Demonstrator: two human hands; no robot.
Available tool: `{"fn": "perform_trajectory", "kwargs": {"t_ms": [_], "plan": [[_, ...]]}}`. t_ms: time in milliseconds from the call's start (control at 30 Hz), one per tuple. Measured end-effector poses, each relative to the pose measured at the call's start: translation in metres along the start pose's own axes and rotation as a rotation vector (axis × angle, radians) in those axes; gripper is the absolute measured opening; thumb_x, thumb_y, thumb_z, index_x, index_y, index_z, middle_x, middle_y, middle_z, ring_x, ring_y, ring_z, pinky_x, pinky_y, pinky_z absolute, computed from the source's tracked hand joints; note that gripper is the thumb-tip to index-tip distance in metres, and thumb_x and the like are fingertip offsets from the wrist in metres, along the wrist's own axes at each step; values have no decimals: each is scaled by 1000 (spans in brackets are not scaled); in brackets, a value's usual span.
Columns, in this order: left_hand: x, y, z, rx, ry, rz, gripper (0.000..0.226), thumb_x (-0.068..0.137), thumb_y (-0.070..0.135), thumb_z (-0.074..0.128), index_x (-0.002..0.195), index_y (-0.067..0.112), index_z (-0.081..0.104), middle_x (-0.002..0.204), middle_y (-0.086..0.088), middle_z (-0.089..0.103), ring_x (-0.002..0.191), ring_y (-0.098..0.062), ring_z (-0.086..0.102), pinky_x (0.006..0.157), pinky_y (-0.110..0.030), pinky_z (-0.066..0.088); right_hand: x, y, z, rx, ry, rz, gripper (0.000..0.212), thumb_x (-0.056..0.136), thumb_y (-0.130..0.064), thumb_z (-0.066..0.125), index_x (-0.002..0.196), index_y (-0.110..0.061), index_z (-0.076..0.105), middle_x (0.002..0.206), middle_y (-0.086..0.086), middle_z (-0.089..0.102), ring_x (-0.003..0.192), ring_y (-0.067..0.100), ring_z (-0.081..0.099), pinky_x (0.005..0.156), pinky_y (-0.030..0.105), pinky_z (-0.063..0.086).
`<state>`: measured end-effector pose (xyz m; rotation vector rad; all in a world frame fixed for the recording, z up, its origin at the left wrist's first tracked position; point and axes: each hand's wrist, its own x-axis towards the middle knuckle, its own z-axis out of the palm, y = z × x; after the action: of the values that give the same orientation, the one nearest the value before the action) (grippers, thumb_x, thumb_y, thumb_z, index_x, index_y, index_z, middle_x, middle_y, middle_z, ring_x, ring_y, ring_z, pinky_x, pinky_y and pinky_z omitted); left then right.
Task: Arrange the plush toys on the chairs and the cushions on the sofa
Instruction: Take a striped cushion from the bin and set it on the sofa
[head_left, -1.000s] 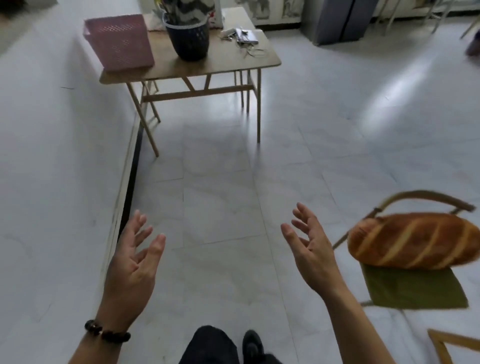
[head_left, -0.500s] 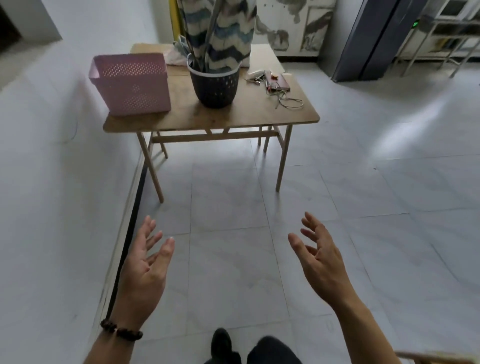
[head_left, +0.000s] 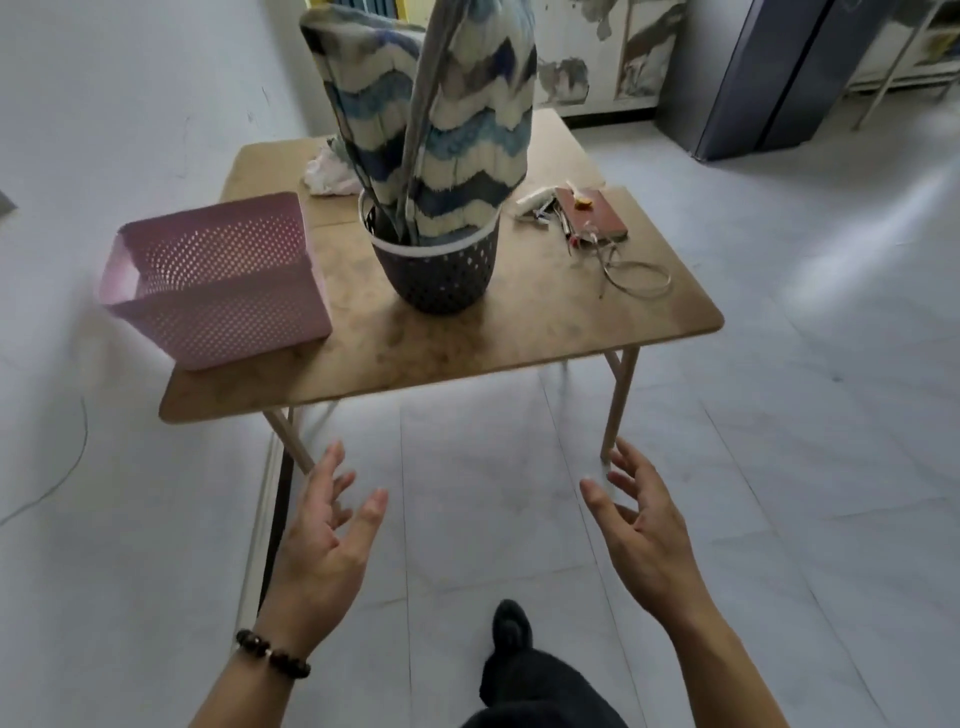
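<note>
Two hands in view, both empty, nothing grasped. Largest first: tiled floor (head_left: 779, 467), then a wooden folding worktop (head_left: 519, 332) standing against the white wall (head_left: 104, 104) on its left edge. Grey cabinet (head_left: 779, 78) well beyond the worktop's far right corner.

On the worktop: two blue-and-cream wave-pattern cushions (head_left: 467, 130) stand upright, stuffed side by side into a dark perforated round basket (head_left: 436, 270) near the middle. Pink perforated rectangular basket (head_left: 218, 280) at the near left corner, its contents not visible from here, slightly overhanging the left edge. White crumpled cloth (head_left: 327, 174) behind the dark basket, toward the far left corner. Brown notebook (head_left: 592, 213) with small items on and beside it toward the right edge; a looped cable (head_left: 639, 275) lies just nearer than it.

Left hand (head_left: 322, 540), beaded bracelet (head_left: 272, 654) on the wrist, open with fingers spread, palm facing inward, held over the floor short of the worktop's near edge. Right hand (head_left: 644, 530) mirrors it, open, palm inward. Hands well apart. Dark shoe (head_left: 511, 631) on the floor between them.
</note>
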<state>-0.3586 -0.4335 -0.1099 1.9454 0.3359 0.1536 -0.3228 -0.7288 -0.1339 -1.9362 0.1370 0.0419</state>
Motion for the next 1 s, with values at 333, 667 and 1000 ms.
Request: {"fn": "perform_trajectory", "kwargs": {"t_ms": [333,667,1000], "plan": [[233,45,-20,-98,35,98,74,84,44,63,152,39,33,152,18,44,133,2,50,102,-29,48,242,-123,78,89,-111,-144,73,92,-51,61,155,-31,33,149,-10,47,130,5,52,92,18,50],[455,11,-15,57,-237,176,62,97,56,52,151,30,36,152,8,45,140,-9,44,116,-42,40,392,-172,161,216,176,94,113,66,-70,78,158,-37,21,159,-12,34,142,13,39,115,49,41],[574,-37,35,728,-571,575,62,77,91,39,88,34,62,89,15,64,97,-17,57,101,-27,19,524,-205,221,78,371,97,160,30,-76,93,155,-43,-1,162,-15,24,149,12,31,121,44,32]]}}
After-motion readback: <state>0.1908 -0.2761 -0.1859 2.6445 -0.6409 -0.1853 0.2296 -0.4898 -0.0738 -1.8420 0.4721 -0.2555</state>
